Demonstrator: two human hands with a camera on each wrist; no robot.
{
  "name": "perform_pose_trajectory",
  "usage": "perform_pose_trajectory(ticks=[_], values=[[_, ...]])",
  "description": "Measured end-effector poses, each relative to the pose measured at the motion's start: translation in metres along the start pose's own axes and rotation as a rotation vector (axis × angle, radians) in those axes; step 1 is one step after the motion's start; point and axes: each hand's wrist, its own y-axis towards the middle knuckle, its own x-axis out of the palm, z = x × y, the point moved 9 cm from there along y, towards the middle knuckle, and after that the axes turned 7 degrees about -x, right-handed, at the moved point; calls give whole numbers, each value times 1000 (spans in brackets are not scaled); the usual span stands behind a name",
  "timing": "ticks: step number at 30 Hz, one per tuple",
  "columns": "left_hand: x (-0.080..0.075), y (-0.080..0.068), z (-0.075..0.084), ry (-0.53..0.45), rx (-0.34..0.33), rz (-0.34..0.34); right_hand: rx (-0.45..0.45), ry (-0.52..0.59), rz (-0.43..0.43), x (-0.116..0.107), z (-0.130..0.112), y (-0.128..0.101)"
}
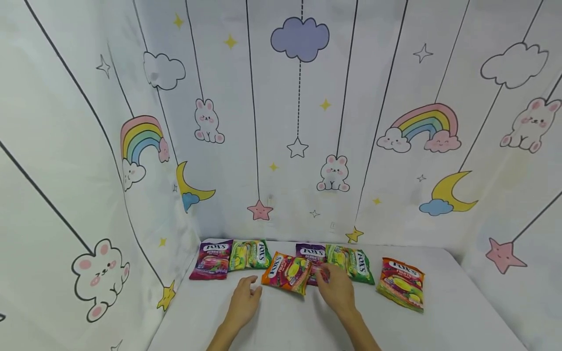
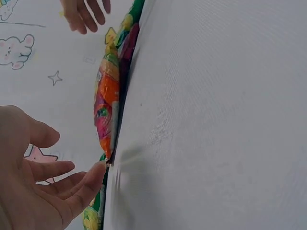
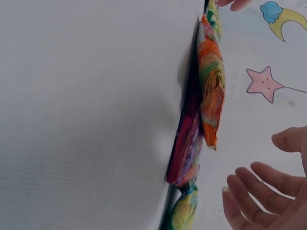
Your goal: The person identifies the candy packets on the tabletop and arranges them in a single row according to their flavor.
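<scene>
On table [image 1: 285,324], orange packet [image 1: 284,274] is flanked by left hand [image 1: 245,300] and right hand [image 1: 339,291], fingers apart; arranging seems underway, grip probably needed.

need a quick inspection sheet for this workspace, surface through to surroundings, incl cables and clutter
surface: white table, six candy bags on it
things: left purple bag beside left green bag; middle orange bag partly over middle purple bag; right green bag next to that; right orange bag apart
clutter: nothing seen
grips: left grip by the middle orange bag, right grip by the middle purple bag; fingers relaxed, neither holds anything
cables: nothing seen; wall lines are printed
surroundings: white walls with cartoon print, behind and both sides
</scene>
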Motion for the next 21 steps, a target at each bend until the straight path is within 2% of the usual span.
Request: perform_pose_trajectory(ticks=[6,13,21], values=[[1,3,3,4,26,19,32,29,-18,10,1,2],[5,8,0,3,-8,13,44,38,-33,18,3,6],[14,12,-2,-44,-32,-29,60,26,-27,23,5,10]])
